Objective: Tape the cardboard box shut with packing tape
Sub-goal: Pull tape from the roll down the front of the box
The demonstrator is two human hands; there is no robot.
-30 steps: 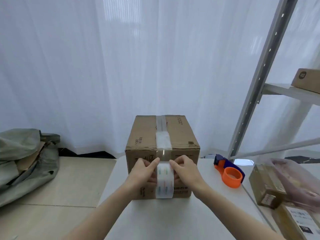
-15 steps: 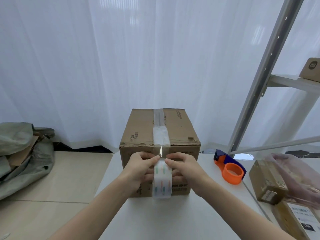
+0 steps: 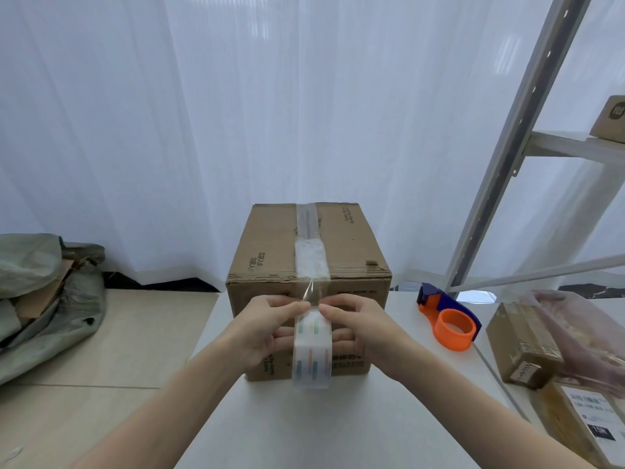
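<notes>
A brown cardboard box (image 3: 270, 252) stands on the white table (image 3: 304, 421), flaps closed, with a strip of clear tape (image 3: 309, 245) running along its top seam. A roll of clear packing tape (image 3: 313, 350) with coloured marks on its core hangs in front of the box's near face. My left hand (image 3: 267, 328) and my right hand (image 3: 358, 328) hold the roll from either side, thumbs pinching near its top. A short twisted stretch of tape runs from the roll up to the box's front top edge.
An orange and blue tape dispenser (image 3: 449, 319) lies on the table right of the box. Smaller cardboard parcels (image 3: 521, 343) and a pink plastic bag (image 3: 585, 340) sit at the right. A metal shelf frame (image 3: 507, 147) rises behind. A grey-green sack (image 3: 40, 299) lies on the floor at left.
Both hands have lifted the roll slightly up the box's front face, toward its top edge. The tape between roll and box has become shorter and twisted.
</notes>
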